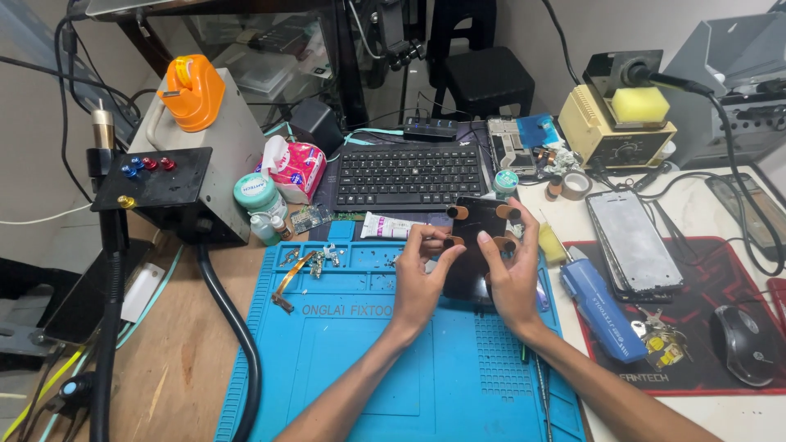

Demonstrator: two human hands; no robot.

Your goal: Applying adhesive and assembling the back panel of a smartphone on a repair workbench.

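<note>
From the head camera, looking down over the table [188, 360], both hands meet above the far edge of a blue repair mat [368, 360]. Between them sits a dark smartphone [475, 245], held up off the mat with small round brown clips [458, 213] pinched along its top and side edges. The left hand [417, 286] grips the phone's left edge, its fingers [422, 237] curled and clamped around a clip there. The right hand [512, 282] holds the phone's right side, its fingers [491, 245] pressed together against the glass beside another clip. Just right of the hands lies a blue electric screwdriver [602, 307], and beyond it a stack of grey phone screens [634, 241] on a red and black mouse pad [696, 327], with a black mouse [745, 344] near the corner. Behind the phone are a white tube [389, 227] and a black keyboard [409, 174]. On the mat's left trays lie a flex cable [291, 278] and small metal parts. Farther left stands a grey heating station [221, 139] with an orange suction handle [192, 92] on top, and a soldering station [622, 123] with a yellow sponge sits at the back right.
</note>
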